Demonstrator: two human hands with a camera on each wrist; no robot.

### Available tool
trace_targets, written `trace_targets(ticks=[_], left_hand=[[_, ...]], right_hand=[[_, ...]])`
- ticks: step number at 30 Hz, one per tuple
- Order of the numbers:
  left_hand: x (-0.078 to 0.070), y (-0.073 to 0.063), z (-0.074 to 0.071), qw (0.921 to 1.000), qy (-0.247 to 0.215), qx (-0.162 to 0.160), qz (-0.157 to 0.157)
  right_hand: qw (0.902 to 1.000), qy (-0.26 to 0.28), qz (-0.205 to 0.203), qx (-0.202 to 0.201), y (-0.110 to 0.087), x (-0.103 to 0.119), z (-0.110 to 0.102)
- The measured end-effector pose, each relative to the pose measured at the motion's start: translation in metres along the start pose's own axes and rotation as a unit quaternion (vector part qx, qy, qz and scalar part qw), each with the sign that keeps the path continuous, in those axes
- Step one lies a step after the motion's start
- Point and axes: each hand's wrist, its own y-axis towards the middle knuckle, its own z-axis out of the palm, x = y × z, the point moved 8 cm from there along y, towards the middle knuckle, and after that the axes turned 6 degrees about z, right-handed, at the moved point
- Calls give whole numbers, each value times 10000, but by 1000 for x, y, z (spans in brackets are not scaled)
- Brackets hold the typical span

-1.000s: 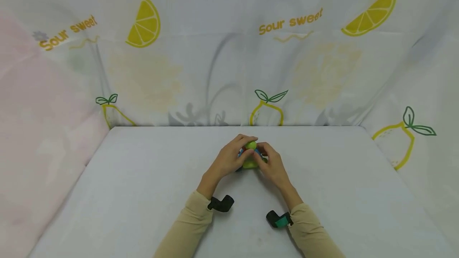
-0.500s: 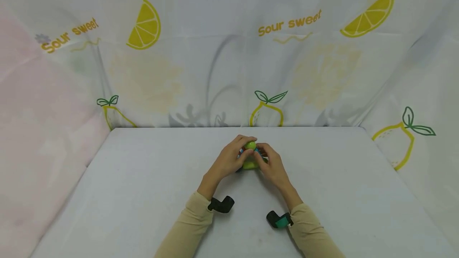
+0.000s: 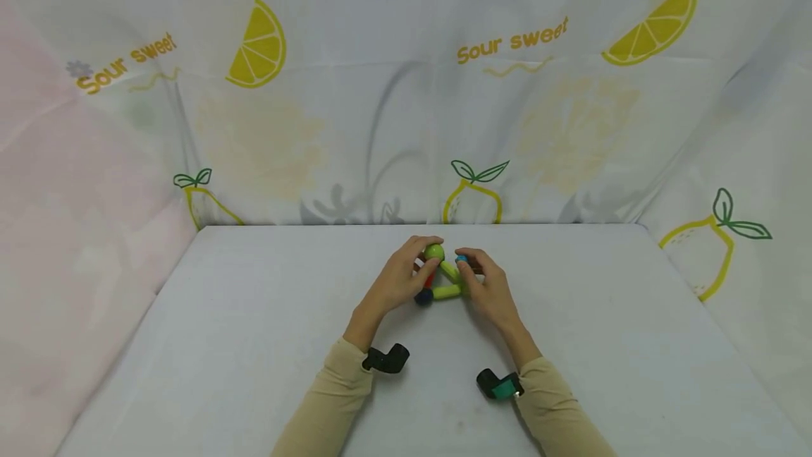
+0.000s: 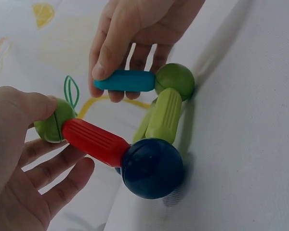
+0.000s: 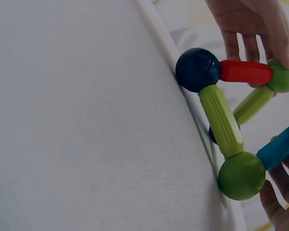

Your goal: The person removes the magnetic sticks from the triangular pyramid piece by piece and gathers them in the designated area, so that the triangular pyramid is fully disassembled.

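Observation:
A small frame of toy magnetic rods and balls stands on the table between the two hands. The left hand [image 3: 401, 276] pinches the upper green ball [image 4: 62, 119], which tops a red rod [image 4: 96, 143]. That rod slants down to a dark blue ball [image 4: 152, 168]. From there a light green rod [image 4: 164, 115] runs to the lower green ball [image 4: 175, 82] on the right. The right hand [image 3: 493, 293] pinches the upper end of a blue rod [image 4: 125, 81], whose other end meets that lower ball. Behind, another light green rod [image 5: 253, 105] slopes from the upper ball towards a partly hidden dark ball [image 5: 213, 134].
The white table [image 3: 254, 344] spreads around the frame, its far edge close behind the hands. A lemon-print curtain [image 3: 380, 90] hangs at the back and sides. A black camera mount [image 3: 388, 360] sits on the left wrist, and another [image 3: 498, 385] on the right.
The hands have drawn apart, left hand leftward and right hand rightward. The blue rod's top has come away from the upper green ball, and more of the frame shows between them.

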Motion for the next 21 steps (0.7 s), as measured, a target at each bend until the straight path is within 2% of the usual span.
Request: trace_targets(ticks=[6, 15, 21], left_hand=[[1, -2, -4, 9999, -84, -86, 5], [8, -6, -9, 9989, -276, -248, -272], [11, -9, -11, 9982, -319, -259, -427]], right_hand=[[9999, -14, 59, -98, 2, -4, -8], [9991, -38, 410, -123, 3, -18, -18], [9982, -20, 555, -203, 11, -54, -24]])
